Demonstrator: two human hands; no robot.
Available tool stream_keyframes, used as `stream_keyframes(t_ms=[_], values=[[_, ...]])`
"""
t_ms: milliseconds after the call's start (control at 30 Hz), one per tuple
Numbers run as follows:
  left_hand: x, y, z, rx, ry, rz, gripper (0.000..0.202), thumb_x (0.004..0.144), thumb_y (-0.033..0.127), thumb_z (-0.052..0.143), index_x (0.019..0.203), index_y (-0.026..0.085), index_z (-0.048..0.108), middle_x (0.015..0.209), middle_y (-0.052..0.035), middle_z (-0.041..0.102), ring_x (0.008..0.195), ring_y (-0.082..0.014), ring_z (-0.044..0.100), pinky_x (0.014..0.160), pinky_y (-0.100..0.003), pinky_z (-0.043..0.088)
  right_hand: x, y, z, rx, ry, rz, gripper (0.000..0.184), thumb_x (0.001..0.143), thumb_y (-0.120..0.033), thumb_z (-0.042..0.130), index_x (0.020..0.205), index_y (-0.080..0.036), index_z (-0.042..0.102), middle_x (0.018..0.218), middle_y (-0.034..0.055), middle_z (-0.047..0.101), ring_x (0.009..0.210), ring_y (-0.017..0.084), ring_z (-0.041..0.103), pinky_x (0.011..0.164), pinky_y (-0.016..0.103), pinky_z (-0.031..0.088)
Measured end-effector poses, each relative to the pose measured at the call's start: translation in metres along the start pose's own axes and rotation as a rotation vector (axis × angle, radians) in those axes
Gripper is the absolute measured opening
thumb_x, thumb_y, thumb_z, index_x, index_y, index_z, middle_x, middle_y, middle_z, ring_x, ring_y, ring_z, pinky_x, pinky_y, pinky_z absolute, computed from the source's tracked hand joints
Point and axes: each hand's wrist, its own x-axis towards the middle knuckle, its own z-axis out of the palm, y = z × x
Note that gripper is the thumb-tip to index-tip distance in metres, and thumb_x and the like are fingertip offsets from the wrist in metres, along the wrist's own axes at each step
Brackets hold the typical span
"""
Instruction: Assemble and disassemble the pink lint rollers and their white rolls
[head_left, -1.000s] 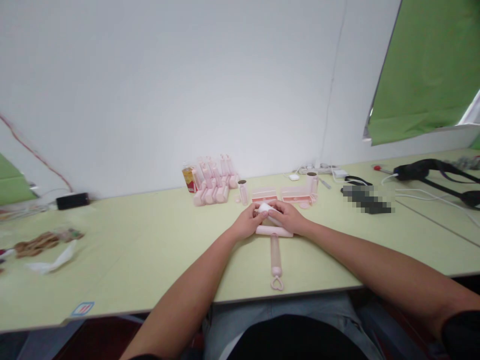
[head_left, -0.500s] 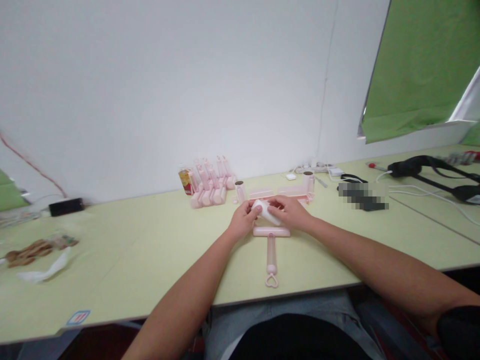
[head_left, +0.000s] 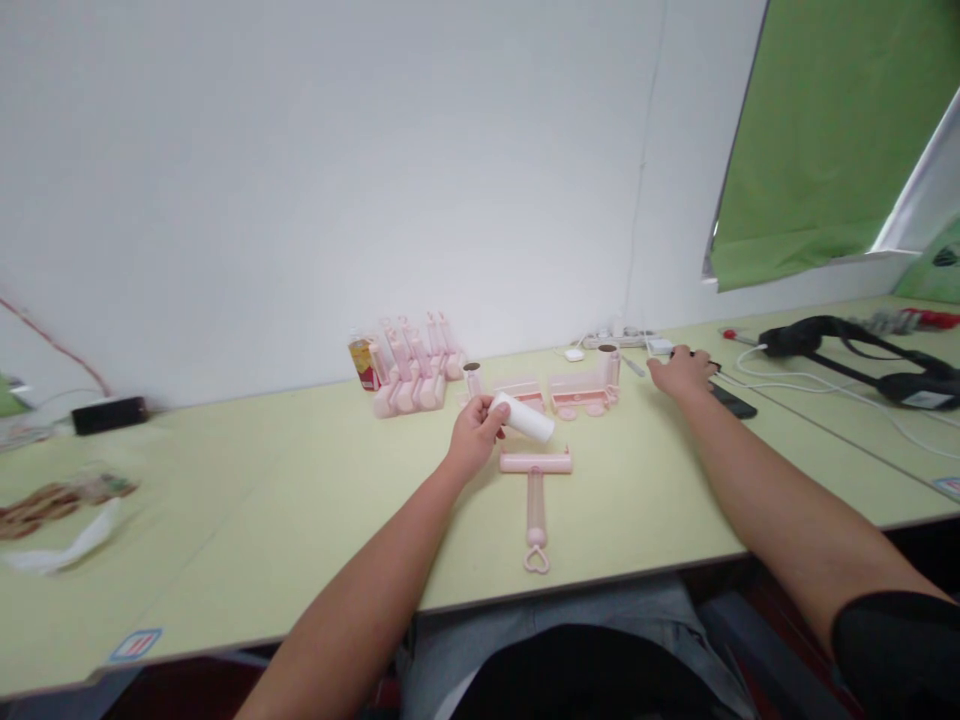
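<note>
My left hand (head_left: pixel 472 437) is closed around one end of a white paper roll (head_left: pixel 525 417), held just above the pale green table (head_left: pixel 262 500). Right below the roll lies a pink roller handle (head_left: pixel 534 490) with a heart-shaped end. My right hand (head_left: pixel 681 375) reaches far right, fingers spread and resting on a dark phone (head_left: pixel 731 401) near white cables. Between the hands stand pink roller covers (head_left: pixel 581 388) and a small roll (head_left: pixel 473 381).
A cluster of pink roller handles (head_left: pixel 416 368) and a small carton (head_left: pixel 362 362) stand at the back by the wall. A black strap device (head_left: pixel 862 352) lies far right, a power strip (head_left: pixel 619 340) behind. Paper scraps (head_left: pixel 52 510) lie far left.
My right hand let go of the white roll and moved right to the dark phone. The left hand keeps the roll, lifted slightly. The view shifted a little.
</note>
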Motion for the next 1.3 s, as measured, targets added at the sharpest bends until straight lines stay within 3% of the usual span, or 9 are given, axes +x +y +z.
stream_keyframes(t_ms=[100, 233, 333, 433, 533, 667, 833, 1000, 1300], values=[[0.0, -0.001, 0.0, 0.003, 0.009, 0.006, 0.039, 0.081, 0.053, 0.059, 0.094, 0.015, 0.055, 0.068, 0.0012, 0.058, 0.053, -0.0085, 0.054, 0.049, -0.019, 0.04, -0.001, 0.001, 0.005, -0.01, 0.002, -0.023, 0.066, 0.074, -0.058, 0.058, 0.127, -0.019, 0.048, 0.134, 0.0224, 0.033, 0.119, 0.043, 0.034, 0.086, 0.061, 0.037], [0.0, 0.0, 0.0, -0.01, 0.017, 0.018, 0.039, 0.081, 0.053, 0.06, 0.093, 0.016, 0.055, 0.066, 0.0019, 0.057, 0.053, -0.0085, 0.053, 0.049, -0.019, 0.04, -0.009, -0.011, -0.005, 0.05, 0.149, -0.154, 0.055, 0.078, -0.049, 0.056, 0.124, -0.02, 0.051, 0.133, 0.0187, 0.037, 0.117, 0.038, 0.036, 0.089, 0.055, 0.036], [0.001, 0.002, -0.001, -0.018, 0.037, 0.026, 0.039, 0.081, 0.053, 0.06, 0.094, 0.016, 0.055, 0.064, 0.0021, 0.056, 0.052, -0.0084, 0.053, 0.047, -0.019, 0.039, -0.024, -0.028, -0.02, 0.175, 0.293, -0.315, 0.041, 0.082, -0.037, 0.05, 0.117, -0.016, 0.054, 0.122, 0.0172, 0.045, 0.114, 0.033, 0.04, 0.092, 0.05, 0.034], [0.002, 0.003, -0.001, -0.033, 0.055, 0.026, 0.04, 0.08, 0.053, 0.061, 0.094, 0.016, 0.055, 0.063, 0.0023, 0.056, 0.05, -0.0083, 0.053, 0.044, -0.018, 0.037, -0.053, -0.052, -0.037, 0.408, 0.318, -0.575, 0.028, 0.085, -0.03, 0.048, 0.106, -0.014, 0.058, 0.107, 0.0134, 0.053, 0.107, 0.028, 0.047, 0.094, 0.044, 0.036], [0.002, 0.003, -0.001, -0.052, 0.073, 0.021, 0.041, 0.079, 0.054, 0.062, 0.096, 0.016, 0.055, 0.059, 0.003, 0.055, 0.047, -0.0086, 0.052, 0.042, -0.018, 0.036, -0.097, -0.076, -0.05, 0.652, 0.156, -0.772, 0.023, 0.088, -0.033, 0.047, 0.099, -0.017, 0.059, 0.094, 0.0091, 0.056, 0.088, 0.022, 0.053, 0.084, 0.037, 0.043], [0.002, 0.003, -0.001, -0.071, 0.09, 0.018, 0.042, 0.079, 0.053, 0.063, 0.097, 0.015, 0.055, 0.057, 0.0031, 0.055, 0.047, -0.0096, 0.055, 0.041, -0.018, 0.038, -0.155, -0.096, -0.054, 0.782, -0.282, -0.981, 0.029, 0.088, -0.039, 0.053, 0.108, -0.02, 0.06, 0.096, 0.0081, 0.058, 0.08, 0.019, 0.056, 0.072, 0.032, 0.047], [0.003, 0.004, -0.002, -0.14, 0.127, -0.01, 0.043, 0.077, 0.05, 0.064, 0.099, 0.015, 0.052, 0.062, 0.0021, 0.057, 0.048, -0.0116, 0.059, 0.042, -0.019, 0.043, -0.186, -0.096, -0.035, 0.799, -0.616, -1.032, 0.046, 0.087, -0.046, 0.056, 0.125, -0.02, 0.052, 0.108, 0.0093, 0.06, 0.082, 0.019, 0.057, 0.068, 0.031, 0.046], [0.004, 0.006, -0.003, -0.188, 0.116, -0.06, 0.048, 0.077, 0.046, 0.064, 0.11, 0.019, 0.042, 0.065, 0.0038, 0.058, 0.049, -0.0131, 0.062, 0.043, -0.02, 0.045, -0.187, -0.093, -0.022, 0.842, -0.702, -0.981, 0.046, 0.086, -0.047, 0.056, 0.123, -0.021, 0.052, 0.084, 0.002, 0.059, 0.066, 0.015, 0.052, 0.059, 0.027, 0.042], [0.002, 0.011, -0.003, -0.184, 0.044, -0.068, 0.05, 0.076, 0.046, 0.066, 0.112, 0.02, 0.041, 0.071, 0.0022, 0.059, 0.049, -0.0121, 0.061, 0.041, -0.018, 0.043, -0.182, -0.09, -0.017, 0.92, -0.733, -0.886, 0.047, 0.085, -0.048, 0.058, 0.122, -0.021, 0.053, 0.082, 0.0016, 0.058, 0.064, 0.015, 0.055, 0.056, 0.027, 0.045]])
